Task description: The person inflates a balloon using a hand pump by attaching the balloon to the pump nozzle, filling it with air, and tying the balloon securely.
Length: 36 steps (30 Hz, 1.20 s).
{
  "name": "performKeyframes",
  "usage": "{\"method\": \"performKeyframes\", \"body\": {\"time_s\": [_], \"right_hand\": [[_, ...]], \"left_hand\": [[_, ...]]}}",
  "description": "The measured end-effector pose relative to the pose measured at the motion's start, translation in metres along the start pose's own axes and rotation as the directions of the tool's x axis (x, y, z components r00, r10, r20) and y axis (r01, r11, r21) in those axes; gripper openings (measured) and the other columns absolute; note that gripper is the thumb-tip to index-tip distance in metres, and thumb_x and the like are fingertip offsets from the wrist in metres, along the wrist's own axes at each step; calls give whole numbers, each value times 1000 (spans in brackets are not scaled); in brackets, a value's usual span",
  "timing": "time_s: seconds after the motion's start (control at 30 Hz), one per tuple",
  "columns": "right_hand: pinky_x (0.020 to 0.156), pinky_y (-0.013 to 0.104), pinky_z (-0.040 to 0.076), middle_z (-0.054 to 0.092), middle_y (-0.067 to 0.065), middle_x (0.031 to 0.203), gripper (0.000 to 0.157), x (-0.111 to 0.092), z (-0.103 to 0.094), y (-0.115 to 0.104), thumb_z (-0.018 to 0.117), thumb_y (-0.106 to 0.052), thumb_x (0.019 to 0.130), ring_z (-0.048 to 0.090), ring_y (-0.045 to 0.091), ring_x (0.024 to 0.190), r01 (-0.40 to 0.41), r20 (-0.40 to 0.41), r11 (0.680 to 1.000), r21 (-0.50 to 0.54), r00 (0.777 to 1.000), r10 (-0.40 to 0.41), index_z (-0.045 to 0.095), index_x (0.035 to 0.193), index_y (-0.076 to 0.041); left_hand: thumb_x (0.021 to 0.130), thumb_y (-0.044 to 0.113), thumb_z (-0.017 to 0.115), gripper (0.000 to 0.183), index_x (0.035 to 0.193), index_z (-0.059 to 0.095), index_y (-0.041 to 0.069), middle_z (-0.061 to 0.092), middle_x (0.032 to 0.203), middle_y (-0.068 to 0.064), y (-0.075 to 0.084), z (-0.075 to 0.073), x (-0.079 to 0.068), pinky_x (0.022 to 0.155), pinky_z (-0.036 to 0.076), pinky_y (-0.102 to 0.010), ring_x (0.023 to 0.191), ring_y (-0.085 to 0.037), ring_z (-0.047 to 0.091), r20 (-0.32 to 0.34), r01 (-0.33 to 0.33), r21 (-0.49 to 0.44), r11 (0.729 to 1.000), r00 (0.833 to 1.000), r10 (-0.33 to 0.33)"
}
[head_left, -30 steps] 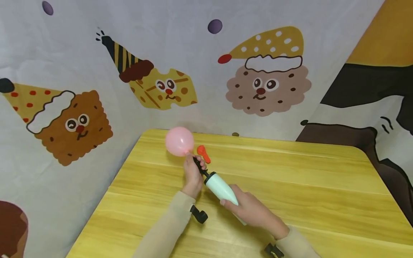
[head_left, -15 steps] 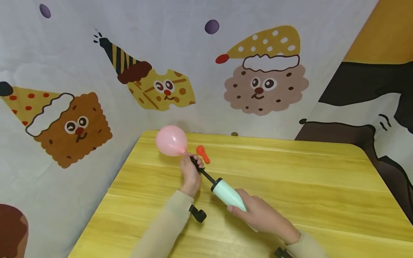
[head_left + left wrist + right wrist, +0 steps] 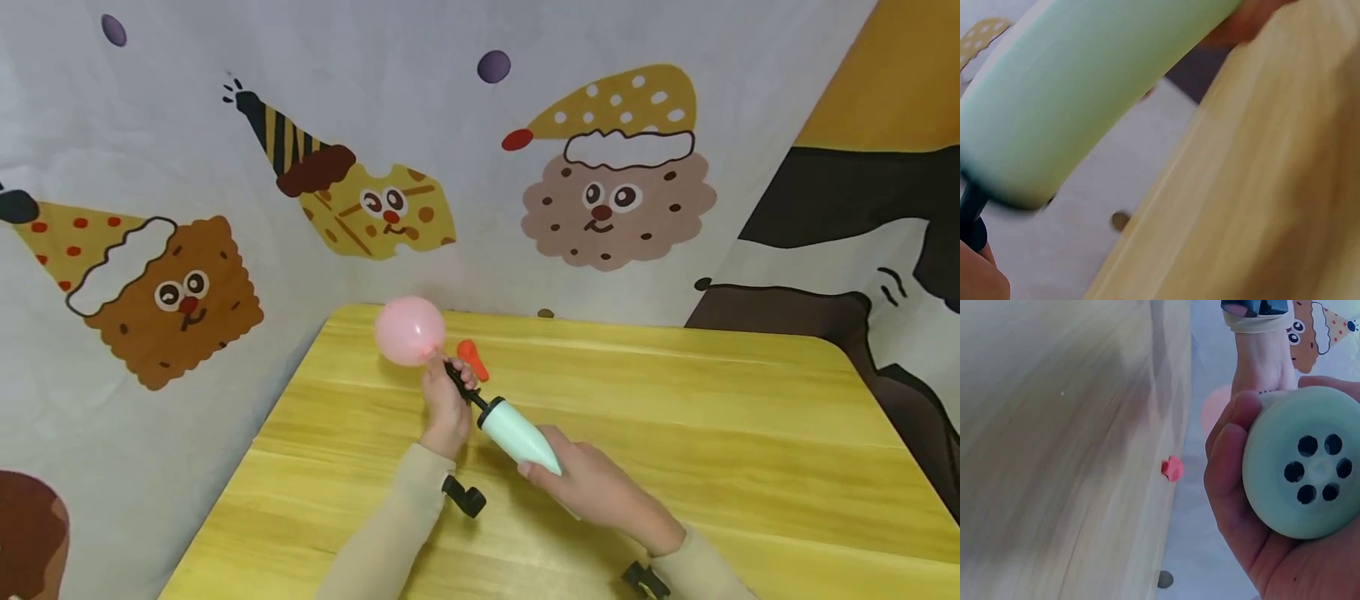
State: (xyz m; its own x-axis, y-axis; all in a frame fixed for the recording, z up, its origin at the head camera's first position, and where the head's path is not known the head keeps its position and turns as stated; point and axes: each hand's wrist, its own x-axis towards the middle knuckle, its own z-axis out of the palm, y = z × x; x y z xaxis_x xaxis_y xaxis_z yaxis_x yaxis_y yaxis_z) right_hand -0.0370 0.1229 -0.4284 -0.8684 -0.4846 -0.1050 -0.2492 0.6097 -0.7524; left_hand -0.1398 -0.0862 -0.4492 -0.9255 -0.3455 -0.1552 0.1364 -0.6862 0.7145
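A pink balloon [image 3: 409, 331], partly inflated, sits at the far end of a hand pump. My left hand [image 3: 446, 404] grips the pump's black handle [image 3: 459, 381] and the balloon's neck beside it. The pump's mint-green barrel [image 3: 517, 432] is held by my right hand [image 3: 592, 483], with fingers curled round it. In the right wrist view the round, holed end of the barrel [image 3: 1319, 470] faces the camera. A short stretch of black rod shows between handle and barrel. How the balloon's neck sits on the nozzle is hidden by the left fingers.
A deflated red balloon [image 3: 472, 360] lies on the wooden table [image 3: 712, 417] just right of the left hand. Behind the table hangs a cloth printed with cartoon biscuits and cheese [image 3: 378, 208]. Each wrist wears a black camera mount [image 3: 465, 497].
The right hand drew the barrel away from the handle, baring more rod, then pushed it back in. The pink balloon swung left and partly back, and looks slightly larger than one second ago.
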Motion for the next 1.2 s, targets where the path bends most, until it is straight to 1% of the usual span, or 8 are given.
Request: {"method": "performKeyframes", "body": {"time_s": [0.2, 0.3, 0.4, 0.53, 0.67, 0.8, 0.97, 1.2], "right_hand": [[57, 29, 49, 64, 1, 93, 63, -15, -8, 4, 63, -53, 101, 56, 10, 68, 14, 17, 1000, -23, 1000, -14, 49, 147, -12], [55, 29, 50, 65, 2, 93, 63, -19, -6, 6, 64, -52, 101, 57, 9, 66, 22, 29, 1000, -5, 999, -21, 50, 146, -10], [51, 28, 50, 63, 0, 87, 61, -17, -2, 7, 62, -53, 101, 56, 8, 61, 22, 19, 1000, -7, 1000, -21, 51, 143, -10], [50, 28, 50, 61, -3, 81, 60, -8, 4, 8, 60, -53, 102, 56, 8, 60, 22, -7, 1000, -19, 1000, -22, 52, 141, -7], [47, 29, 51, 61, -1, 79, 63, 2, 7, 8, 59, -51, 103, 58, 10, 59, 11, -9, 1000, 17, 1000, -10, 49, 143, -3], [45, 28, 51, 61, 1, 81, 66, 8, 7, 8, 59, -51, 103, 59, 12, 58, -9, -15, 999, 39, 1000, 10, 47, 145, -2], [44, 30, 50, 61, 2, 81, 67, 6, 8, 7, 59, -52, 103, 58, 12, 57, -27, -15, 997, 69, 999, 28, 47, 146, -3], [50, 30, 49, 63, 0, 86, 61, -12, 2, 10, 59, -53, 103, 56, 10, 61, -18, 4, 999, 33, 1000, 17, 49, 145, -10]], "left_hand": [[115, 26, 32, 30, 91, 40, 12, 46, 71, 1, 27, -12, 27, 46, 35, -16, 54, -7, 42, -49, -76, -44, 996, 996, 74], [115, 22, 32, 29, 90, 41, 12, 46, 71, 1, 32, -16, 33, 45, 34, -15, 53, -7, 42, -74, -100, -60, 993, 993, 95], [115, 23, 31, 29, 90, 41, 11, 46, 71, 1, 26, -15, 29, 46, 35, -16, 54, -7, 42, -60, -83, -38, 996, 995, 81], [115, 25, 31, 30, 90, 41, 11, 47, 72, 2, 7, -8, 13, 48, 37, -17, 55, -7, 44, -13, -38, 15, 999, 999, 38], [115, 27, 29, 33, 89, 43, 12, 47, 73, 2, -10, -2, -3, 50, 38, -18, 55, -8, 44, 19, 16, 65, 998, 1000, -18], [115, 29, 31, 34, 89, 45, 12, 48, 71, 2, -20, 3, -13, 50, 39, -18, 55, -8, 43, 23, 57, 107, 993, 998, -60], [114, 26, 32, 33, 87, 45, 12, 48, 69, 3, -19, 4, -9, 49, 38, -18, 53, -8, 43, 12, 51, 100, 994, 999, -52], [111, 15, 35, 29, 85, 46, 11, 47, 71, 2, 3, -9, 19, 48, 37, -18, 54, -8, 45, -45, -15, 18, 1000, 999, 16]]}}
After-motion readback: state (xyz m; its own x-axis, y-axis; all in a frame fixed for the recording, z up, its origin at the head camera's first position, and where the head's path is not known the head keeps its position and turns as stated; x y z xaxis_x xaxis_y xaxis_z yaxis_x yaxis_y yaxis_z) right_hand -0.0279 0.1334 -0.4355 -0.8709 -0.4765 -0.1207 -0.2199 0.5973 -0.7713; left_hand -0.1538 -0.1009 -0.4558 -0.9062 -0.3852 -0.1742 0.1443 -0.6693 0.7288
